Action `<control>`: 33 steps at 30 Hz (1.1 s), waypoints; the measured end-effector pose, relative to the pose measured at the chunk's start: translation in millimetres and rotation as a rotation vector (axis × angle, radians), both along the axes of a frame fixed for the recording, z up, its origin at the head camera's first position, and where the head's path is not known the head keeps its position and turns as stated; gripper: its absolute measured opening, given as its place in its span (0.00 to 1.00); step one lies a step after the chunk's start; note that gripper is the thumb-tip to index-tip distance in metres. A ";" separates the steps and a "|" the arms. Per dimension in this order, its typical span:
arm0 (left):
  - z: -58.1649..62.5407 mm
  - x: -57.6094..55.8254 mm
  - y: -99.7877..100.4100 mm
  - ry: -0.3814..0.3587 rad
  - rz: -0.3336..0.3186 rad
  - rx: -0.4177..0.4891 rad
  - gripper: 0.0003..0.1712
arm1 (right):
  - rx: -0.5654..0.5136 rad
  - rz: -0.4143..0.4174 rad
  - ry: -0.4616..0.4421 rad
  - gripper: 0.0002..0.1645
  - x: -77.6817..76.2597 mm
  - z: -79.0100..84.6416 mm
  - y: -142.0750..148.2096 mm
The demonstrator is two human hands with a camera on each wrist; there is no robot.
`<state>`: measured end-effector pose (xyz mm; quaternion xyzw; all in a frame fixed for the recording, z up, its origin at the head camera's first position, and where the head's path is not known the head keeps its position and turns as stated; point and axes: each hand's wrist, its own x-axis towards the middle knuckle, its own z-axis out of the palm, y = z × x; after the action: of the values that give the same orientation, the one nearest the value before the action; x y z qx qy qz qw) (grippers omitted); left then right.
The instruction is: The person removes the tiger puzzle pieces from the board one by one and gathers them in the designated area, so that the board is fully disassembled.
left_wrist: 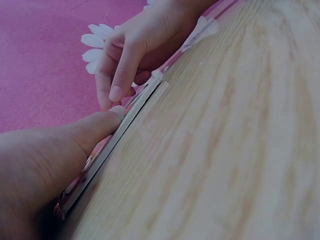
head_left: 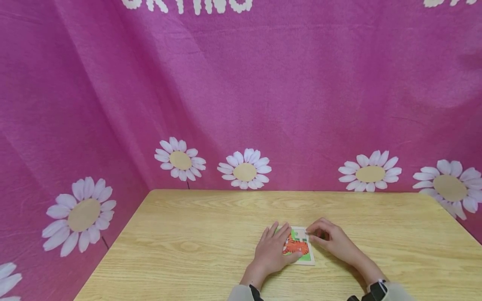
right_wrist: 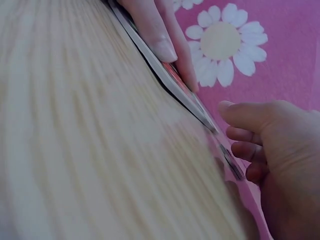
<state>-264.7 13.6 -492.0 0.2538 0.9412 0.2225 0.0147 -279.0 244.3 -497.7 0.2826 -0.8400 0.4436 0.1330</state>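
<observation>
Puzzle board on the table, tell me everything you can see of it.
The puzzle board is a thin, flat panel with a pale, wood-like rim. Its picture shows an orange, dark-striped animal on green; a pale patch at the top looks like bare backing. It lies flat on the wood-grained table. The left hand rests over its left part, hiding much of that side. The right hand is by its upper right edge; whether it touches is unclear.

Left hand (head_left: 272,253) is covering the left edge of this tiger jigsaw (head_left: 297,247), right hand (head_left: 336,243) sitting at its far-right corner.
</observation>
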 end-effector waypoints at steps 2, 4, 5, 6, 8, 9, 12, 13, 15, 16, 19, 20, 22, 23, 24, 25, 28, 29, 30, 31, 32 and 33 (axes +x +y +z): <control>0.1 0.2 -0.3 0.005 0.000 0.001 0.44 | 0.002 0.031 -0.008 0.11 1.3 0.8 -2.9; 0.6 0.7 -0.7 0.015 -0.001 0.001 0.44 | 0.010 0.063 -0.008 0.11 2.5 2.0 -5.4; 0.8 0.9 -0.6 0.019 0.000 -0.003 0.44 | 0.014 0.082 -0.012 0.11 3.1 2.7 -6.5; 0.9 1.2 -0.6 0.023 0.001 -0.006 0.44 | 0.018 0.102 -0.015 0.11 3.7 3.4 -7.4; 0.2 1.4 -0.5 0.037 0.003 -0.017 0.44 | 0.025 0.137 -0.030 0.11 4.9 5.2 -9.3; 0.0 1.5 -0.4 0.042 0.004 -0.021 0.44 | 0.032 0.150 -0.036 0.11 5.4 6.0 -10.0; -0.9 1.4 -0.2 0.047 0.005 -0.031 0.44 | 0.068 0.175 -0.044 0.10 6.6 8.6 -12.1; -1.0 1.2 -0.1 0.049 0.004 -0.031 0.44 | 0.086 0.176 -0.044 0.10 6.8 9.4 -12.8; -1.0 0.9 0.0 0.046 0.002 -0.028 0.44 | 0.126 0.176 -0.042 0.09 7.1 11.0 -13.7; -0.8 0.8 0.0 0.044 0.002 -0.026 0.44 | 0.143 0.176 -0.041 0.09 7.2 11.9 -14.2; -0.7 0.3 0.3 0.044 0.002 -0.020 0.44 | 0.191 0.179 -0.049 0.08 7.2 15.4 -15.4; -0.5 0.3 0.4 0.045 0.004 -0.019 0.44 | 0.204 0.181 -0.051 0.08 7.3 16.7 -16.0; 0.2 0.3 0.5 0.049 0.007 -0.013 0.44 | 0.221 0.184 -0.053 0.09 7.1 19.0 -17.1; 0.4 0.3 0.5 0.049 0.008 -0.009 0.43 | 0.226 0.186 -0.059 0.09 7.1 19.9 -17.5; 0.8 0.5 0.5 0.049 0.009 -0.007 0.43 | 0.229 0.189 -0.064 0.09 7.0 20.6 -17.8; 1.4 0.8 0.4 0.051 0.010 -0.007 0.43 | 0.229 0.191 -0.067 0.09 6.8 20.9 -18.2; 2.9 1.6 0.1 0.061 0.008 -0.003 0.43 | 0.225 0.197 -0.076 0.08 6.2 20.7 -18.8; 3.3 1.9 0.0 0.063 0.010 -0.005 0.43 | 0.222 0.198 -0.081 0.08 6.1 20.5 -19.0; 3.7 2.1 0.0 0.068 0.011 -0.008 0.43 | 0.219 0.199 -0.079 0.08 6.2 20.3 -19.3; 4.2 2.4 0.0 0.072 0.013 -0.007 0.43 | 0.214 0.198 -0.084 0.08 6.2 20.1 -19.5; 4.4 2.5 -0.1 0.075 0.014 -0.005 0.42 | 0.210 0.197 -0.088 0.08 6.4 19.9 -19.8; 4.5 2.6 0.0 0.077 0.015 -0.004 0.42 | 0.205 0.196 -0.090 0.08 6.7 19.7 -20.0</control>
<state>-262.2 13.6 -487.4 0.2549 0.9435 0.2106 -0.0228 -272.3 224.3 -478.0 0.3550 -0.8545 0.3785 0.0216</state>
